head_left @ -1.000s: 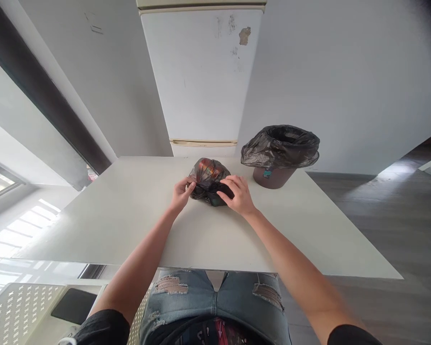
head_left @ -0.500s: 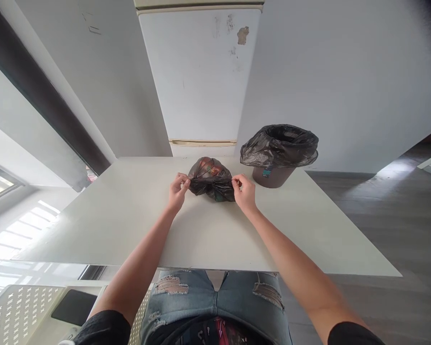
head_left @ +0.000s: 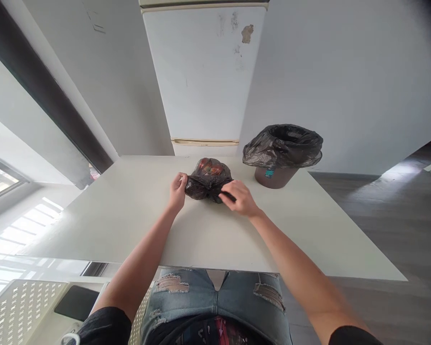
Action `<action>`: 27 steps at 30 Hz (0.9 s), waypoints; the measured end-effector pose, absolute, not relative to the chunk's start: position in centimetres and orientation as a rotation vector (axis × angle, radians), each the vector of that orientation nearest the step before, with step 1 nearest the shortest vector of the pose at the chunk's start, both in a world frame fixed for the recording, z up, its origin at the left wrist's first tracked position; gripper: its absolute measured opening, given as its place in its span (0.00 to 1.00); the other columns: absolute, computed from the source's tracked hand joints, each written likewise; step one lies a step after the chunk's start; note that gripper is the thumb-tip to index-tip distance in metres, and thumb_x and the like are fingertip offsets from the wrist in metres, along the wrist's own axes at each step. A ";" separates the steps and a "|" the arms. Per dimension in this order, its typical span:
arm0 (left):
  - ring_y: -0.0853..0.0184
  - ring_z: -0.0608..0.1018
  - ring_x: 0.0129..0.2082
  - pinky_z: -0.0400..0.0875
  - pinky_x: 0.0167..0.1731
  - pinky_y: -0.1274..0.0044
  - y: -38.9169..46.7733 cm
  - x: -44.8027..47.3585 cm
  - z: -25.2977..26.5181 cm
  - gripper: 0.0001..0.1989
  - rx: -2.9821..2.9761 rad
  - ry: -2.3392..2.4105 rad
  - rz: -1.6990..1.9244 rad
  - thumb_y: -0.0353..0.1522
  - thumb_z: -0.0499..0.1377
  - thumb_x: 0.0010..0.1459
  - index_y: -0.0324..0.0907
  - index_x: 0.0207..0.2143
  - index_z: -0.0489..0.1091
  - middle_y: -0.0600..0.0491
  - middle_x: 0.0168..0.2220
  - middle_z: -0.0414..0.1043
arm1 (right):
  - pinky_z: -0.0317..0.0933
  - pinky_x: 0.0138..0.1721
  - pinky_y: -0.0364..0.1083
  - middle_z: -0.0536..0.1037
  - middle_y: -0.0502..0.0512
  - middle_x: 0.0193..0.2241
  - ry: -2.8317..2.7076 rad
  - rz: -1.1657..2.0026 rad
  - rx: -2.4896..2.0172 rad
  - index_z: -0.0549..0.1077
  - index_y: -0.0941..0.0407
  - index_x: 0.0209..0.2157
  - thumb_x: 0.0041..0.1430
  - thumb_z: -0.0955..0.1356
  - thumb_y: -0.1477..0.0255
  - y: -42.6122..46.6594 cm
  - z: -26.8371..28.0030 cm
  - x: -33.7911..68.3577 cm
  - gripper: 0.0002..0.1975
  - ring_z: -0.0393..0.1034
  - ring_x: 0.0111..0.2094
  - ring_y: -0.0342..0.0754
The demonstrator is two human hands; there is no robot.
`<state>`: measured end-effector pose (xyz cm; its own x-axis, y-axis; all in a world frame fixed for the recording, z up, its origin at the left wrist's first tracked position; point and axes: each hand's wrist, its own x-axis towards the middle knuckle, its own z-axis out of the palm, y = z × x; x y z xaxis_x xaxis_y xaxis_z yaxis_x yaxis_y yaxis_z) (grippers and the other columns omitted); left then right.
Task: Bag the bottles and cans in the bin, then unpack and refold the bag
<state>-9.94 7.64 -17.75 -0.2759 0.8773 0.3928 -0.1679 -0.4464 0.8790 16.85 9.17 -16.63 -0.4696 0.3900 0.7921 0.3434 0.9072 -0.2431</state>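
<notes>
A black plastic garbage bag point(head_left: 206, 181) lies on the white table in front of me. Red and orange items show through its thin film at the far side. Its near edge is bunched into a twisted, knotted-looking middle. My left hand point(head_left: 178, 191) pinches the bag's left end between thumb and fingers. At the bag's right side is my right hand point(head_left: 240, 199), slightly blurred, its thumb and fingers parted around the dark plastic beside the bunched middle. Whether its fingertips touch the film is hard to see.
A brown trash bin point(head_left: 276, 177) lined with a black bag point(head_left: 262, 151) stands at the table's back right. Behind the table point(head_left: 211, 239) is a white refrigerator point(head_left: 204, 72). A dark phone-like slab point(head_left: 76, 303) rests lower left beside a perforated cream surface point(head_left: 25, 306).
My right hand has left the bag's right corner and shifted left toward the bunched middle, its fingers parting. My left hand keeps its pinch. The view has shifted slightly.
</notes>
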 end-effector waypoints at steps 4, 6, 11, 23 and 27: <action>0.71 0.65 0.24 0.63 0.24 0.80 7.8 -10.2 -17.6 0.24 1.102 0.917 1.847 0.53 0.70 0.59 0.44 0.31 0.67 0.58 0.25 0.60 | 0.64 0.47 0.53 0.83 0.60 0.47 -2.379 0.160 -0.483 0.76 0.54 0.52 0.72 0.67 0.70 9.5 -17.5 16.2 0.10 0.78 0.46 0.54; 0.71 0.66 0.25 0.65 0.25 0.80 8.0 -10.5 -17.6 0.24 1.041 0.907 1.895 0.52 0.71 0.58 0.44 0.32 0.67 0.58 0.26 0.60 | 0.63 0.44 0.51 0.84 0.57 0.42 -2.415 0.204 -0.458 0.78 0.54 0.48 0.72 0.65 0.76 9.7 -17.8 16.5 0.10 0.78 0.41 0.51; 0.72 0.68 0.27 0.68 0.28 0.81 8.8 -11.5 -18.1 0.25 0.909 0.912 2.015 0.52 0.72 0.56 0.44 0.31 0.67 0.58 0.28 0.63 | 0.61 0.40 0.49 0.82 0.55 0.34 -2.416 0.305 -0.395 0.79 0.54 0.40 0.69 0.64 0.77 9.5 -17.0 17.7 0.11 0.69 0.30 0.46; 0.74 0.68 0.24 0.66 0.27 0.81 9.8 -12.7 -19.2 0.27 0.810 1.040 2.099 0.54 0.71 0.56 0.43 0.30 0.67 0.60 0.25 0.63 | 0.65 0.49 0.53 0.84 0.53 0.32 -2.387 0.642 -0.508 0.82 0.51 0.32 0.72 0.67 0.59 9.3 -15.5 18.6 0.18 0.75 0.36 0.50; 0.73 0.70 0.25 0.68 0.27 0.80 9.4 -12.5 -18.9 0.26 0.845 1.031 2.044 0.54 0.72 0.56 0.43 0.32 0.69 0.58 0.27 0.67 | 0.68 0.46 0.52 0.83 0.55 0.31 -2.517 1.069 -0.272 0.81 0.52 0.26 0.72 0.67 0.55 9.0 -14.8 18.5 0.24 0.75 0.36 0.50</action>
